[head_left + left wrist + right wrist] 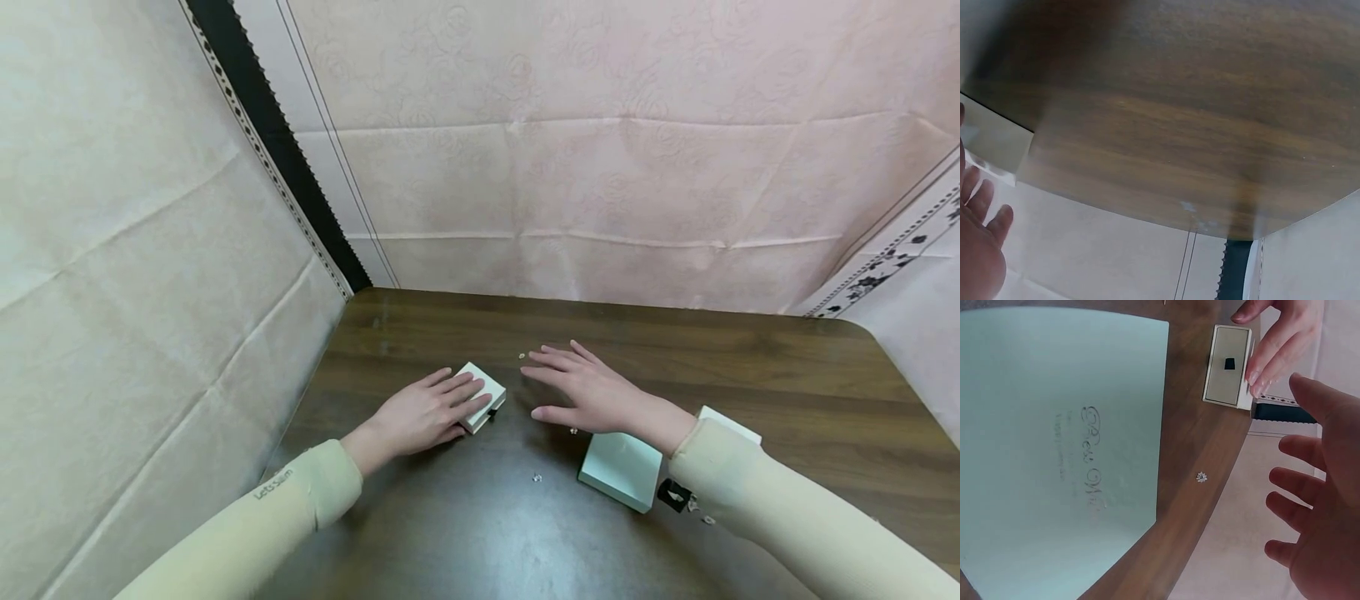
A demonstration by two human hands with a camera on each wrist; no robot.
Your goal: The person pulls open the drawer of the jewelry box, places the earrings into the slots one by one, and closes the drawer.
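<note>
My left hand (423, 414) rests with extended fingers on a small white box (489, 388) left of the table's middle. In the right wrist view, the side of this white box (1225, 365) bears a small black tab. The left wrist view catches only part of the left hand (982, 250) beside the box's pale side. My right hand (588, 389) hovers above the table with fingers spread and nothing held. In the right wrist view its fingers are apart, near a clear, sparkling flower-shaped piece (1202, 477). Below the right wrist lies a mint-green box (621, 469).
Partly behind the right forearm are a white box (731, 423) and a small black piece (673, 495). Several tiny shiny pieces lie about, one a sparkling bit (537, 478) near the middle. Cloth-covered walls (570, 183) border the brown wooden table (450, 525).
</note>
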